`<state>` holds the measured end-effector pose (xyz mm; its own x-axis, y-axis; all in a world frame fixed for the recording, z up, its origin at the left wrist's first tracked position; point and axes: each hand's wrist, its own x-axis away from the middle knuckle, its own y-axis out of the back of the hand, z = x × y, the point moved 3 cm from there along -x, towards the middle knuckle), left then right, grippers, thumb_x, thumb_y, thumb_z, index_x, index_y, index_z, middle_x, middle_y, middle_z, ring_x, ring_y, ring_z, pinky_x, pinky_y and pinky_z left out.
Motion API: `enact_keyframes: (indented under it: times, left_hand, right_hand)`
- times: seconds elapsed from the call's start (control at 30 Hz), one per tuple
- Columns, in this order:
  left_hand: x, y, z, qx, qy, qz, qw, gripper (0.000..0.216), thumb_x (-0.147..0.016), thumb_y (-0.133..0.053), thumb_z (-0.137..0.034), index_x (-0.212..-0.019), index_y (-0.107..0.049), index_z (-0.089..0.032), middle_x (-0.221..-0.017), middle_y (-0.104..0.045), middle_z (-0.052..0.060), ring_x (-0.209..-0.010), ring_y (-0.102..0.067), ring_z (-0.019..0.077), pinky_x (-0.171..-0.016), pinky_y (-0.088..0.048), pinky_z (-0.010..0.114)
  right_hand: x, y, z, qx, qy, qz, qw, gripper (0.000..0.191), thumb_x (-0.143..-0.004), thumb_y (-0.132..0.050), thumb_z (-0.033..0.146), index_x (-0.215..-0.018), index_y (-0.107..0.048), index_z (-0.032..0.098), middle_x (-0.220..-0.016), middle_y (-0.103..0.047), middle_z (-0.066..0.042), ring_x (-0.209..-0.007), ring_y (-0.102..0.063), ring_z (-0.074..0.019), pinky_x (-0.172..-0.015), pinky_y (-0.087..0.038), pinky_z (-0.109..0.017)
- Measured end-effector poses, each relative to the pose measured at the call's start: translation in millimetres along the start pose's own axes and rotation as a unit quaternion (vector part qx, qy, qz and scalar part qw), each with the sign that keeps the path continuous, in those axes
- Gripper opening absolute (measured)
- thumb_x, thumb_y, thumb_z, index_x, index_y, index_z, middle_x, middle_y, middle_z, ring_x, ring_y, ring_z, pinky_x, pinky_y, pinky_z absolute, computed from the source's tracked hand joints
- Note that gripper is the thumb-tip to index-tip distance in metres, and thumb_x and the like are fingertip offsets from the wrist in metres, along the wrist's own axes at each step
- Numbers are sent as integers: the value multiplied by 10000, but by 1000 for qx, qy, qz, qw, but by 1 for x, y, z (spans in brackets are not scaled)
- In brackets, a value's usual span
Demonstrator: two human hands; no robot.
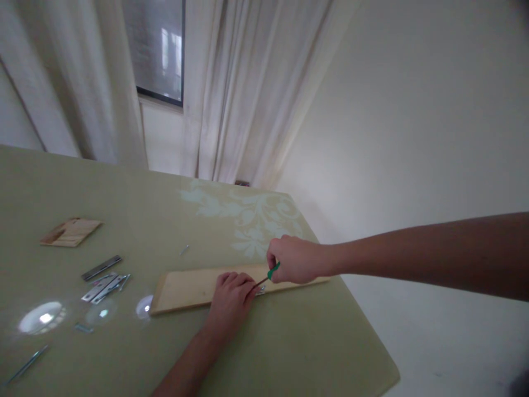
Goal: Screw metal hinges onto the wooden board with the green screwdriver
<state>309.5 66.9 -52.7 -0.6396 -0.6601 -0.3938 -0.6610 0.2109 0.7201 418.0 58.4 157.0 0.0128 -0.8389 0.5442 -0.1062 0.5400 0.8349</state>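
In the head view, a pale wooden board (185, 289) lies flat on a green table (289, 342), and both hands are at work over it. The right hand (297, 259), above the board's right part, is closed around the green handle of a screwdriver (273, 271). Its thin shaft slants down and leftward toward the left hand (232, 300), which rests palm down across the middle of the board with its fingers bent. The hands are near each other, with the shaft bridging the gap. The screwdriver's tip is hidden by the fingers, so I cannot tell whether the left hand pinches anything. A small metal part (261, 290) shows on the board just beside those fingers.

Left of the board, pale metal strips (103, 288) lie bunched with thin bits across them; a reddish mark on them is too small to read. A darker metal strip (101, 268) is near that bunch, and a flat wood piece (71, 232) lies farther off, beyond the board's left end. A small screw (184, 250) lies just beyond the board. On the tabletop past the board is a whitish leafy print (256, 212), and farther behind hang pale curtains (248, 82).
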Motion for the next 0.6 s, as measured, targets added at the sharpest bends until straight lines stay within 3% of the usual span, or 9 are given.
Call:
enact_keyframes:
  times: [0.13,0.23,0.3,0.37,0.43,0.47,0.53,0.6]
  left_hand:
    - [1,1,2,7,0,-1,1000,155,-1014,-651,-274,-974,-797,-242,-1024,-789,24,-964,-687,236,-925,-424,416]
    - [1,2,2,5,0,-1,1000,173,-1011,-647,-257,-954,-810,-260,-1003,-794,22,-951,-683,237,-907,-432,411]
    - [2,4,2,-6,2,-6,1000,207,-1006,-633,-214,-926,-816,-268,-976,-794,29,-943,-679,238,-908,-433,413]
    - [2,5,1,-14,3,-4,1000,246,-998,-615,-178,-888,-816,-268,-929,-787,34,-937,-674,237,-911,-433,413]
    - [2,6,-1,-13,3,1,1000,260,-1002,-605,-183,-875,-815,-269,-894,-777,31,-926,-669,232,-907,-433,411]
    - [2,7,-1,-10,2,3,1000,260,-1008,-602,-195,-881,-815,-273,-893,-776,27,-924,-666,230,-901,-432,409]
    - [2,7,-2,-2,-1,4,1000,253,-1022,-599,-224,-905,-815,-285,-932,-784,19,-928,-661,226,-893,-424,408]
    - [1,6,-1,3,-5,4,1000,242,-1036,-597,-265,-934,-814,-296,-987,-795,10,-940,-658,224,-889,-414,410]
  right_hand:
    - [-1,4,11,121,77,-5,990,181,-808,-689,244,-938,-799,183,-909,-795,-124,-858,-743,-280,-602,-439,-294]
    - [4,3,23,237,167,-17,957,173,-872,-672,242,-1001,-771,183,-905,-780,-128,-809,-738,-275,-588,-445,-305]
    - [9,1,30,309,283,-28,908,179,-948,-612,198,-1075,-738,202,-911,-769,-97,-765,-728,-233,-565,-428,-293]
    - [15,-1,33,371,399,-46,837,204,-994,-536,142,-1034,-725,207,-893,-754,-69,-720,-714,-201,-532,-401,-291]
    - [18,-3,31,407,470,-63,781,244,-999,-505,116,-913,-720,194,-851,-742,-63,-680,-700,-191,-506,-381,-299]
    - [17,-3,29,415,486,-65,766,256,-991,-508,110,-862,-713,190,-830,-738,-62,-664,-695,-190,-500,-376,-303]
    - [13,-3,25,415,483,-57,769,238,-978,-525,111,-861,-716,191,-803,-736,-64,-653,-691,-193,-502,-372,-302]
    - [5,-1,20,391,427,-41,814,181,-959,-568,142,-921,-735,202,-788,-741,-67,-664,-696,-207,-514,-371,-296]
